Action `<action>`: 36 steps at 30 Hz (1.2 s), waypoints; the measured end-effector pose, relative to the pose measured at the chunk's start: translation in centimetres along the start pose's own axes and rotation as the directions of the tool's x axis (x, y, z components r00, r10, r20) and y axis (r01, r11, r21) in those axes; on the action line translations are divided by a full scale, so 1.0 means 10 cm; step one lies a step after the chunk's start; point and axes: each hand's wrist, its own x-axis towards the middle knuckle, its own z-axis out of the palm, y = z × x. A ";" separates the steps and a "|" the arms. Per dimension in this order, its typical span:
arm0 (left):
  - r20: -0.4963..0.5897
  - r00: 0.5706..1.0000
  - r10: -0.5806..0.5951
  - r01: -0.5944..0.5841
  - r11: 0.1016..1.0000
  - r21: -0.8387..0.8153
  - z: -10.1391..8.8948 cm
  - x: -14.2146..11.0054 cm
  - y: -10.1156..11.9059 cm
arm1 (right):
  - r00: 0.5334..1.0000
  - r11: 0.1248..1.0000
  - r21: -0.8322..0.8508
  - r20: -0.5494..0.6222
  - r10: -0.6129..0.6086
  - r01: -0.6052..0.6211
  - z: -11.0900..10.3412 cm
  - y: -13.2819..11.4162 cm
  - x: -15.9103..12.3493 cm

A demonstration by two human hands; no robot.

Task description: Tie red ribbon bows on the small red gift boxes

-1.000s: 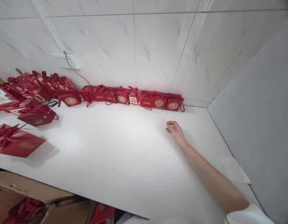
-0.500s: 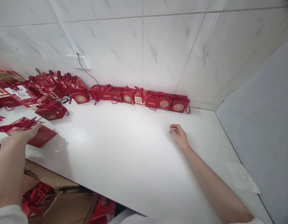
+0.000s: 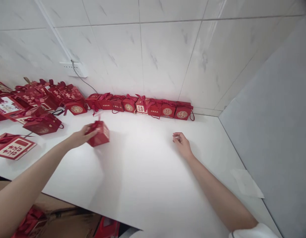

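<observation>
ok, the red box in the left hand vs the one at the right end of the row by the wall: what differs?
Hold: the held box is gripped by the left hand; the end box has no hand on it.
Print: the end box shows a round gold emblem; the held box's markings are blurred.
Neighbours: the held box is apart from other boxes; the end box sits beside the next one.
Shared: both are red.

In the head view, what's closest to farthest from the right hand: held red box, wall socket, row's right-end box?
1. Right-end box: just beyond the right hand.
2. Held red box: leftward, in the left hand.
3. Wall socket: farther left, higher.
</observation>
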 end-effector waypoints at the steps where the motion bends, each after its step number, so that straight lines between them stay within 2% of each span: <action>1: 0.065 0.998 0.015 -0.013 0.999 -0.030 0.05 -0.02 0.24 | 1.000 1.000 0.006 -0.008 0.000 0.000 0.00 0.00 0.00; 2: 0.160 0.981 0.111 -0.099 0.992 -0.076 0.10 -0.06 0.47 | 1.000 1.000 0.011 -0.016 0.001 0.000 0.00 -0.01 -0.01; 3: 0.274 0.936 0.220 -0.194 0.974 -0.117 0.12 -0.09 0.68 | 1.000 1.000 0.014 -0.022 0.003 -0.003 0.00 -0.02 -0.01; 4: 0.355 0.895 0.271 -0.240 0.962 -0.130 0.13 -0.13 0.88 | 1.000 1.000 0.014 -0.025 0.007 -0.007 -0.01 -0.05 -0.01; 5: 0.406 0.864 0.297 -0.266 0.955 -0.133 0.12 -0.16 1.04 | 1.000 1.000 0.008 -0.021 0.011 -0.011 -0.03 -0.09 0.00; 7: 0.446 0.839 0.310 -0.298 0.949 -0.099 0.06 -0.20 1.30 | 1.000 1.000 -0.017 0.016 0.013 -0.012 -0.13 -0.24 0.04; 9: 0.448 0.843 0.298 -0.318 0.948 -0.032 -0.06 -0.22 1.50 | 0.995 0.998 -0.056 0.095 0.003 0.002 -0.29 -0.50 0.08; 12: 0.456 0.851 0.260 -0.320 0.946 0.058 -0.27 -0.23 1.77 | 0.969 0.992 -0.115 0.245 -0.025 0.055 -0.61 -1.07 0.06; 14: 0.421 0.856 0.299 -0.355 0.933 0.060 -0.37 -0.25 1.97 | 0.923 0.958 -0.234 0.379 -0.068 0.166 -0.78 -1.47 -0.04; 16: 0.358 0.855 0.376 -0.416 0.909 0.039 -0.42 -0.28 2.18 | 0.908 0.925 -0.295 0.405 -0.106 0.239 -0.86 -1.77 -0.18; 18: 0.310 0.840 0.445 -0.474 0.881 0.018 -0.38 -0.34 2.38 | 0.892 0.908 -0.309 0.432 -0.132 0.284 -0.87 -1.92 -0.33; 20: 0.248 0.808 0.535 -0.546 0.837 -0.029 -0.25 -0.40 2.55 | 0.862 0.888 -0.321 0.486 -0.145 0.330 -0.81 -1.91 -0.42; 24: 0.115 0.658 0.744 -0.714 0.665 -0.219 0.18 -0.49 2.72 | 0.789 0.857 -0.357 0.608 -0.090 0.372 -0.70 -1.69 -0.44; 26: 0.118 0.619 0.777 -0.736 0.626 -0.258 0.40 -0.50 2.73 | 0.768 0.851 -0.375 0.638 -0.052 0.369 -0.69 -1.63 -0.40; 27: 0.120 0.623 0.773 -0.734 0.631 -0.251 0.50 -0.50 2.72 | 0.766 0.850 -0.382 0.642 -0.039 0.364 -0.70 -1.62 -0.39; 30: 0.099 0.674 0.732 -0.703 0.677 -0.220 0.71 -0.49 2.66 | 0.766 0.863 -0.387 0.642 0.001 0.324 -0.77 -1.68 -0.37; 32: 0.095 0.695 0.712 -0.675 0.693 -0.253 0.80 -0.51 2.61 | 0.747 0.873 -0.388 0.664 0.041 0.297 -0.83 -1.73 -0.38; 34: 0.110 0.683 0.722 -0.665 0.677 -0.317 0.89 -0.55 2.57 | 0.726 0.879 -0.374 0.686 0.048 0.296 -0.88 -1.77 -0.41; 36: 0.112 0.650 0.752 -0.671 0.637 -0.379 1.00 -0.59 2.53 | 0.704 0.885 -0.326 0.711 -0.002 0.332 -0.91 -1.78 -0.43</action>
